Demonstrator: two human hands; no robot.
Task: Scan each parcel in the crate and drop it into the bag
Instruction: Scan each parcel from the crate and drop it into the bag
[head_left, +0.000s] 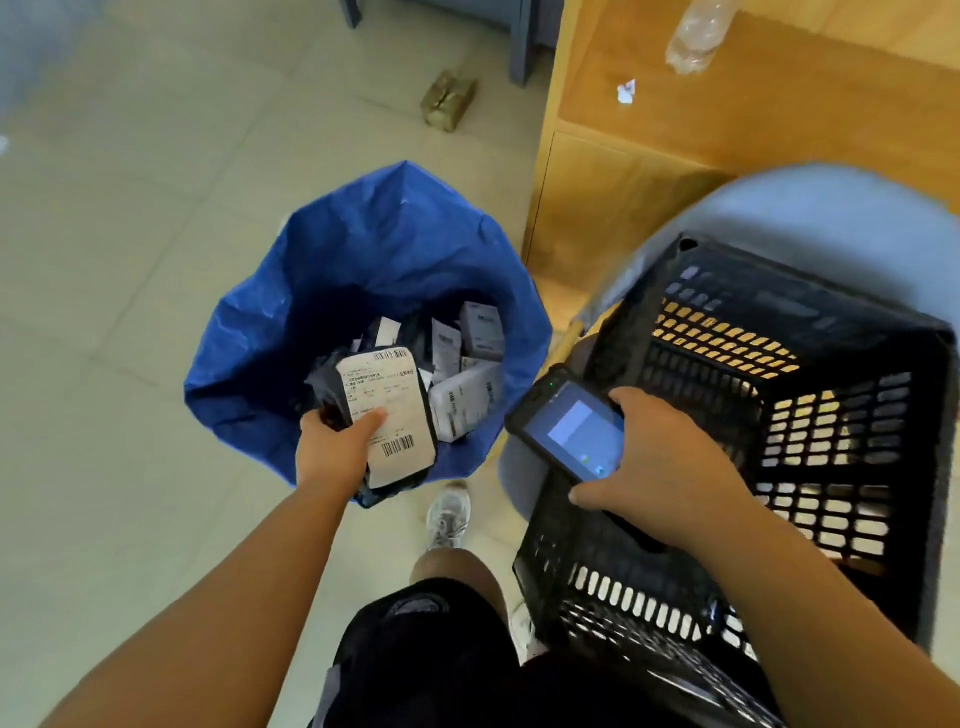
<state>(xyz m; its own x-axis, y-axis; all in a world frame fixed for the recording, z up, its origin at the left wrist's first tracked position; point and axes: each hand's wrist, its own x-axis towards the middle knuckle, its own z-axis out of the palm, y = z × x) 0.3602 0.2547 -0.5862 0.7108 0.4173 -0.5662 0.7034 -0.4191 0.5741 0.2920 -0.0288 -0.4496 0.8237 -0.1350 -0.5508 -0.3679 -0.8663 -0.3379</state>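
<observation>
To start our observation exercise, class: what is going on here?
A person is sorting parcels. The left hand grips a labelled dark parcel over the open blue bag, which already holds several parcels. The right hand holds a handheld scanner, screen lit, above the black crate. No parcels show in the visible part of the crate.

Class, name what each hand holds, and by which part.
Left hand grips a parcel by its near left edge. Right hand holds the scanner round its near end.
</observation>
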